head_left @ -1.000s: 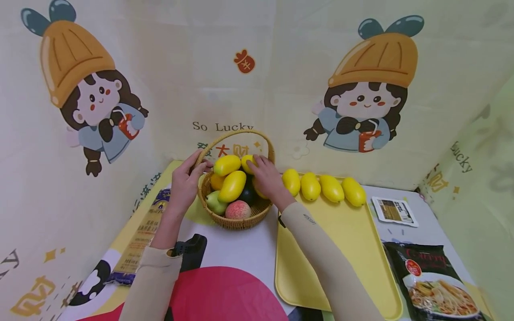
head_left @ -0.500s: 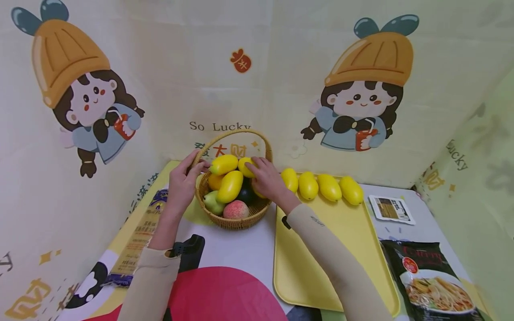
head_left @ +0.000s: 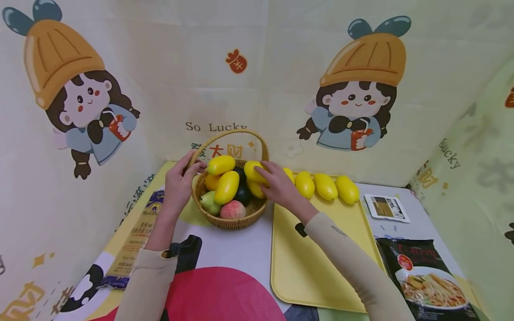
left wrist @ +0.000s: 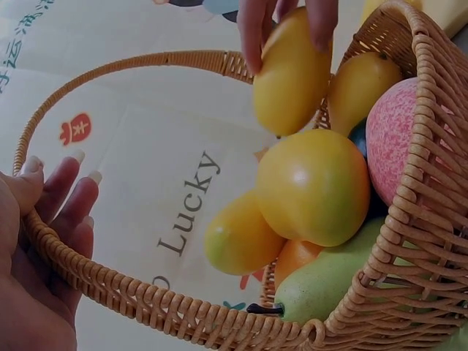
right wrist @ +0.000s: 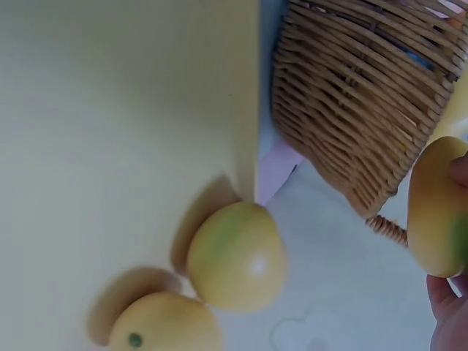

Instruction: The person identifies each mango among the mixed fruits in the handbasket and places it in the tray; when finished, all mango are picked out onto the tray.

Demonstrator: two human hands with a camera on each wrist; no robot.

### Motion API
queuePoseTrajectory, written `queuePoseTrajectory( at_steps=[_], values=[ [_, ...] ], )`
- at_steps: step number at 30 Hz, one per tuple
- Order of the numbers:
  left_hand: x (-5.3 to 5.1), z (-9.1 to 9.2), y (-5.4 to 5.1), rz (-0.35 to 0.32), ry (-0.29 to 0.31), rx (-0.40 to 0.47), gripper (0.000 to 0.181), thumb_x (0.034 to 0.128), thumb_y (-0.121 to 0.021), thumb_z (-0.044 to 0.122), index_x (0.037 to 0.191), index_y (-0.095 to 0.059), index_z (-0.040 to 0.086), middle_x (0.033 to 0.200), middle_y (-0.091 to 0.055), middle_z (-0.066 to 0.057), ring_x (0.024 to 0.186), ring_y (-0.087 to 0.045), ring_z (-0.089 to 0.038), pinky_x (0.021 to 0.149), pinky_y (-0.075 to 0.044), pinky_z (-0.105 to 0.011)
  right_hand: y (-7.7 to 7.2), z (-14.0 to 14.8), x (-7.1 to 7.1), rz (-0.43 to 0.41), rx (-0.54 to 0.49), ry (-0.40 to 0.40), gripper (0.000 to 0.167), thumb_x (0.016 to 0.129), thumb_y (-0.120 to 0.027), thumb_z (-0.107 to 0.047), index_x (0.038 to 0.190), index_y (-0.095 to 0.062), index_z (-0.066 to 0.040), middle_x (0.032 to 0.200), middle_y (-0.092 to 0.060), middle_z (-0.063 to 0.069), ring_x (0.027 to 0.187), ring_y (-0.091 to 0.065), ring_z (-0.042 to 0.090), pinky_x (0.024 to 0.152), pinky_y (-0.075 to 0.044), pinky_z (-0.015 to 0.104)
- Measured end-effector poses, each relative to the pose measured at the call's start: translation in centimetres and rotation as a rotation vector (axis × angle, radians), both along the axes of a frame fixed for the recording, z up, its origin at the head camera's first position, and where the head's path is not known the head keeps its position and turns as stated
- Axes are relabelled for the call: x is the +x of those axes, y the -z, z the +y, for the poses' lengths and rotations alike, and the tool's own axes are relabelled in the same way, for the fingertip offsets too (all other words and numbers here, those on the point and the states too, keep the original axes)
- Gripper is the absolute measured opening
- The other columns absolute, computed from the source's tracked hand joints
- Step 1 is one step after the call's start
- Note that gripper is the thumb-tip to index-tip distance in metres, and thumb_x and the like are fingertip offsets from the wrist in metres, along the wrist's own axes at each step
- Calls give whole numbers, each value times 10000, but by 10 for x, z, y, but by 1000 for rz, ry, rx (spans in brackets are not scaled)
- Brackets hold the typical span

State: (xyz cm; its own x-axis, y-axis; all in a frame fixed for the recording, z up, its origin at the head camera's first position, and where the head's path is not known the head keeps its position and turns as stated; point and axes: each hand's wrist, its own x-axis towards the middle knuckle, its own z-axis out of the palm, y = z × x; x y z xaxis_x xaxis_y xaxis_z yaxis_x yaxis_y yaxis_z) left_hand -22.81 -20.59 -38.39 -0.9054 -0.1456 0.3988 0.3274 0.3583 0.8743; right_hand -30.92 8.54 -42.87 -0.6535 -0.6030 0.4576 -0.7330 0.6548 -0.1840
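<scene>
In the head view, a wicker basket (head_left: 230,224) holds yellow mangoes, a green pear (head_left: 209,204), a pink peach (head_left: 233,210) and a dark round fruit. My left hand (head_left: 178,185) is at the left of its arched handle (left wrist: 110,281), which runs between thumb and curled fingers in the left wrist view. At the basket's right rim, my right hand (head_left: 283,187) grips a yellow mango (head_left: 253,170) between thumb and fingers. The right wrist view shows this mango (right wrist: 431,212) beside the wicker wall, with part of the hand hidden by the frame edge.
Right of the basket lies a yellow tray (head_left: 313,267), with several mangoes (head_left: 325,186) in a row along its far end. Beyond it are a small white packet (head_left: 387,208) and a black noodle bag (head_left: 429,281). A long pasta bag (head_left: 134,240) lies at the left.
My right hand has moved the held mango right, from over the fruit pile toward the basket's right rim. The left hand stays at the handle. The head view has shifted slightly.
</scene>
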Motion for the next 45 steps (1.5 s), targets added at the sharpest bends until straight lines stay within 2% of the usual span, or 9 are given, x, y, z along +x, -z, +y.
queuePoseTrajectory(
  at_steps=[5, 12, 16, 21, 23, 28, 31, 37, 45],
  values=[
    [1, 0, 0, 6, -1, 20, 429, 1047, -481, 320, 1471, -487, 259, 1128, -688, -114, 951, -676, -87, 986, -499, -162, 4, 16, 9, -7, -62, 20, 568, 860, -731, -96, 1400, -556, -133, 1474, -480, 146, 1339, -469, 324, 1116, -449, 452],
    [2, 0, -1, 8, -11, 15, 443, 1044, -489, 324, 1481, -478, 252, 1096, -693, -54, 995, -683, -200, 975, -477, -119, 16, 42, 21, 18, -160, 49, 549, 839, -747, -92, 1366, -592, -104, 1428, -525, 172, 1306, -509, 341, 1093, -461, 475],
    [1, 1, 0, 14, -6, 14, 442, 1043, -493, 320, 1478, -484, 241, 1087, -696, -42, 990, -684, -199, 967, -480, -114, 27, 58, 29, 15, -209, 77, 528, 831, -756, -98, 1339, -611, -87, 1401, -550, 174, 1277, -530, 356, 1074, -472, 488],
    [2, 2, -1, -1, -4, 9, 437, 1047, -486, 316, 1479, -480, 250, 1117, -691, -88, 956, -683, -84, 961, -491, -121, 38, 74, 41, -40, -243, 121, 538, 828, -762, -109, 1341, -603, -90, 1400, -553, 170, 1267, -535, 360, 1060, -477, 502],
    [2, 1, -2, -1, -8, 12, 432, 1047, -486, 312, 1475, -484, 252, 1117, -691, -95, 950, -681, -70, 952, -499, -124, 41, 79, 46, -72, -238, 143, 543, 831, -758, -120, 1349, -597, -99, 1400, -555, 159, 1267, -539, 350, 1058, -483, 498],
    [2, 2, -1, 12, -6, 30, 419, 1045, -493, 299, 1461, -501, 253, 1094, -697, -64, 995, -685, -211, 957, -527, -182, 47, 85, 56, -138, -207, 178, 544, 819, -770, -129, 1338, -607, -111, 1370, -573, 137, 1236, -558, 335, 1061, -486, 492],
    [2, 1, -1, 13, -3, 30, 422, 1045, -492, 299, 1464, -498, 251, 1090, -696, -50, 1000, -681, -227, 969, -532, -215, 51, 86, 62, -162, -180, 184, 539, 804, -784, -116, 1318, -624, -107, 1340, -590, 143, 1215, -574, 336, 1049, -494, 494],
    [4, 0, -2, -10, -19, 8, 448, 1046, -483, 319, 1489, -463, 262, 1129, -692, -84, 981, -683, -119, 969, -493, -127, 59, 85, 72, -192, -110, 207, 534, 793, -800, -101, 1301, -636, -100, 1291, -606, 161, 1164, -592, 339, 997, -521, 487],
    [2, 0, -2, -2, 0, 20, 449, 1050, -480, 291, 1496, -455, 244, 1143, -692, -102, 947, -671, -45, 949, -495, -109, 61, 86, 82, -208, -72, 248, 577, 810, -809, -176, 1350, -614, -120, 1331, -570, 199, 1170, -580, 378, 1006, -503, 513]
  ],
)
